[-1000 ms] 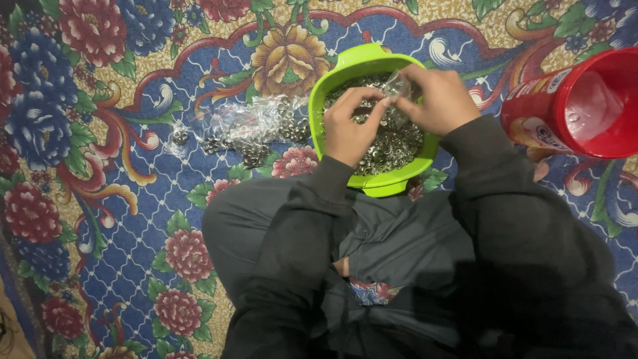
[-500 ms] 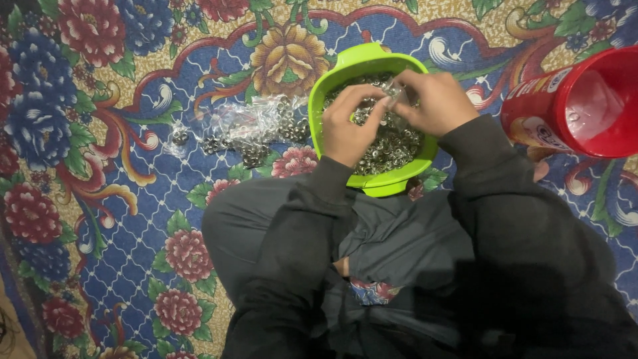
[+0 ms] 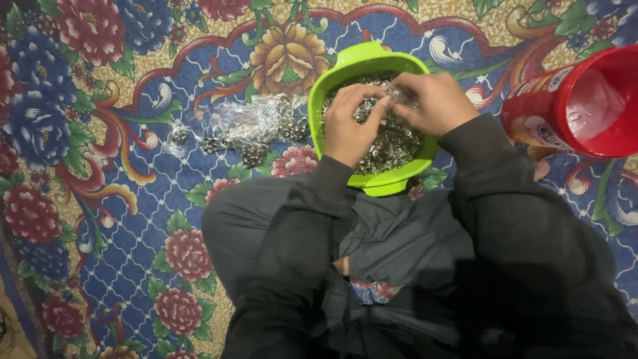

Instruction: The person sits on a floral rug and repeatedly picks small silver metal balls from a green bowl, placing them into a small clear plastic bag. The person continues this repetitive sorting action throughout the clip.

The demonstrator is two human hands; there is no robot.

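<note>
A lime green bowl (image 3: 359,65) sits on the floral carpet just beyond my knees, full of small silvery metal pieces (image 3: 392,143). Both hands hover over the bowl. My left hand (image 3: 350,126) and my right hand (image 3: 428,101) pinch a small clear plastic bag (image 3: 397,96) between their fingertips, held together above the metal pieces. What is inside the bag is hard to make out. Dark sleeves cover both arms to the wrists.
Several small clear bags of metal pieces (image 3: 249,129) lie in a loose pile left of the bowl. A red plastic container (image 3: 585,103) lies on its side at the right edge. My dark-clothed legs fill the lower middle.
The hands have stayed over the bowl; the fingers have shifted slightly on the small bag. Nothing else has moved.
</note>
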